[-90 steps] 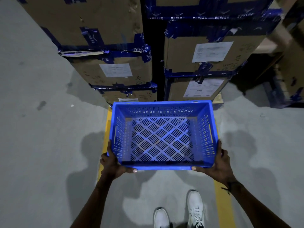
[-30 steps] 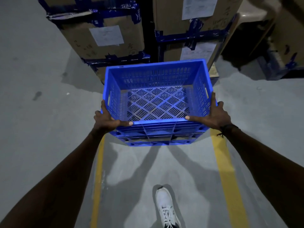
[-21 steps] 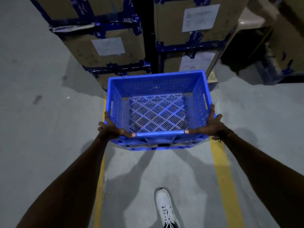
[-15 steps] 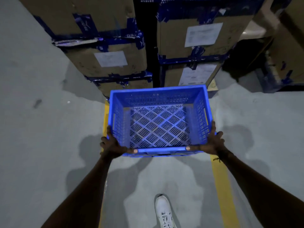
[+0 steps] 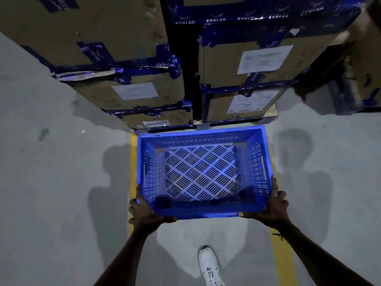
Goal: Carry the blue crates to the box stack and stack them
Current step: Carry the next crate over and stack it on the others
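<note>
An empty blue plastic crate (image 5: 203, 172) with slotted walls and a lattice floor sits low in front of me, its far rim close to the foot of the cardboard box stack (image 5: 142, 93). My left hand (image 5: 145, 213) grips the crate's near left corner, thumb along the near rim. My right hand (image 5: 272, 209) grips the near right corner the same way. Whether the crate rests on the floor or hangs just above it, I cannot tell.
A second column of taped cartons (image 5: 253, 65) stands right of the first, with a dark gap between them. Yellow floor lines (image 5: 282, 259) run along both sides of the crate. My white shoe (image 5: 210, 267) is behind it on grey concrete. More boxes (image 5: 365, 79) stand far right.
The crate has gone down and forward, from held high with its near wall showing to low at the foot of the stack. Both hands kept their grip on the near corners.
</note>
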Tool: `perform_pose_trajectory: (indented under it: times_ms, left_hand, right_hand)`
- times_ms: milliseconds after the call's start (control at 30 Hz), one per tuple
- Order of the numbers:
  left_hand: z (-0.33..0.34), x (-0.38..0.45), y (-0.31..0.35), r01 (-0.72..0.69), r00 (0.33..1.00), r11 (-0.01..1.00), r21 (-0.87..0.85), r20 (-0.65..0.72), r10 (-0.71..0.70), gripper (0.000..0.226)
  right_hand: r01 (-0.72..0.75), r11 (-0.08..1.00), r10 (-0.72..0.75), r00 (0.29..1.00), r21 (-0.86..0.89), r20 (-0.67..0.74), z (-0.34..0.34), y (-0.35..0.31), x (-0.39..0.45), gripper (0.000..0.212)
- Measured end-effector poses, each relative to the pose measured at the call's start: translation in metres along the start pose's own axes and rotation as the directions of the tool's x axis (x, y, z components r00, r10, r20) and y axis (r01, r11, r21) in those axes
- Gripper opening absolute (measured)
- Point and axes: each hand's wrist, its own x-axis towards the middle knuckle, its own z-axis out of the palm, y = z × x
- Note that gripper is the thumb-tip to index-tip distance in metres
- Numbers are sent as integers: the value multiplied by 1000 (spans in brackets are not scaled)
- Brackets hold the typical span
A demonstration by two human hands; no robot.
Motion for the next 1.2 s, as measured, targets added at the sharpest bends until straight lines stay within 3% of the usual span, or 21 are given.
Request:
perform_pose_trajectory:
  times_ms: [333, 1200]
  left_hand:
    - [-6, 1, 3, 0, 997, 999, -53, 77, 4, 184]
    - [5, 2, -5, -69, 997, 998, -9, -46, 69, 183]
  right_hand:
    - [-18, 1000, 18, 999, -4, 30, -11, -19, -3, 174]
    - [-2, 1000, 2, 1000, 26, -16, 0, -3, -1, 172]
